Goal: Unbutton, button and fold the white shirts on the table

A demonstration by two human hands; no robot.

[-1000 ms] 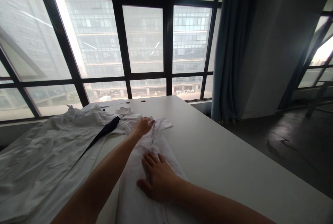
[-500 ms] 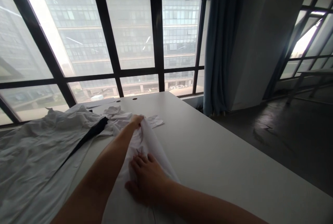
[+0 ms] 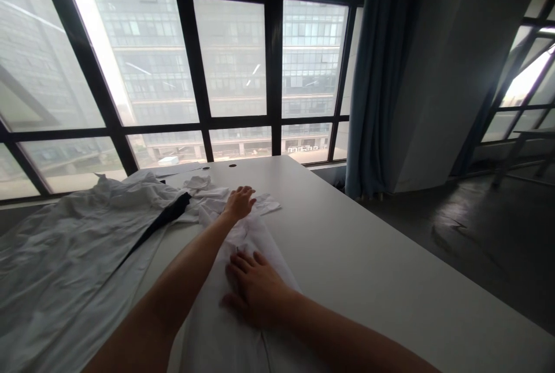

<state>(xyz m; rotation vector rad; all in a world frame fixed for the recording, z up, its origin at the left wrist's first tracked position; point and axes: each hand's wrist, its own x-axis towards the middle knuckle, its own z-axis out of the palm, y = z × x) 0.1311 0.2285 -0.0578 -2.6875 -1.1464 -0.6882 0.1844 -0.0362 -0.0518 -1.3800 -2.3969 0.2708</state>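
A long white garment point(image 3: 208, 321), perhaps a shirt, lies folded lengthwise on the white table point(image 3: 373, 280). Flat on its middle rests my right hand point(image 3: 260, 286), fingers spread. Farther up, my left hand point(image 3: 240, 202) is over the far end of the same cloth, its fingers stretched out and holding nothing. Whether the left palm touches the cloth I cannot tell. A loose white flap of cloth point(image 3: 267, 204) sticks out just beyond that hand. The near end of the garment runs out of view at the bottom.
Crumpled white cloth point(image 3: 87, 228) spreads over the table's left side, with a narrow dark strip point(image 3: 160, 222) across it. Two dark-rimmed holes sit near the far table edge. Behind are black-framed windows point(image 3: 236, 61), a blue curtain point(image 3: 377, 101) and a pillar point(image 3: 433, 84).
My left hand has let go of the garment's far end and opened out. The raised fold there has dropped flatter. My right hand stays on the cloth while the view shifts slightly.
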